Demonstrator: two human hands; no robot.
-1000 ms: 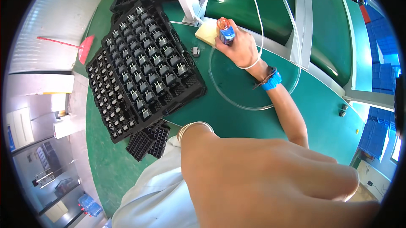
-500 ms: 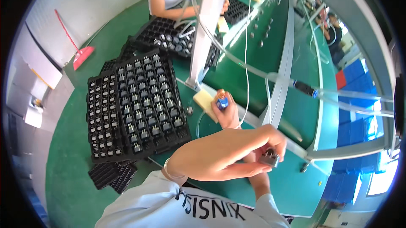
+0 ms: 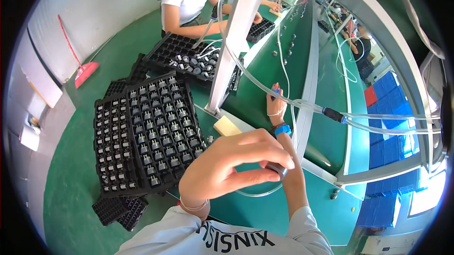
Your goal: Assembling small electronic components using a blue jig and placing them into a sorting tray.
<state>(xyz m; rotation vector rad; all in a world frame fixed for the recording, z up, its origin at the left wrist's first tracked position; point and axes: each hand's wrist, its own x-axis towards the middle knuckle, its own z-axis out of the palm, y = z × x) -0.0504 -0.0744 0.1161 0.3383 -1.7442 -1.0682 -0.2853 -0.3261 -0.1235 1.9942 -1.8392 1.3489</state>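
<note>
My left hand [image 3: 222, 165] is raised over the green bench, its fingers and thumb pinching a small dark plug [image 3: 277, 170] whose body is partly hidden. My right hand [image 3: 275, 107], with a blue band on the wrist, reaches out over the green conveyor belt. It is closed around a small blue tool [image 3: 275, 94], mostly hidden by the fingers; its kind cannot be made out. A pale yellow block [image 3: 226, 126] lies on the bench between my hands and the metal post, and a single loose plug [image 3: 210, 139] sits beside it.
Black trays [image 3: 163, 127] filled with pronged plugs stand at the left. A white metal post [image 3: 231, 42] and clear air hoses [image 3: 307, 106] cross the space ahead. Another person [image 3: 187, 4] works beyond a further tray. Several small parts [image 3: 289, 51] lie along the belt.
My right hand has moved forward from beside the yellow block to over the belt, still holding the blue tool. My left hand has shifted slightly left with the plug. The view has tilted a little.
</note>
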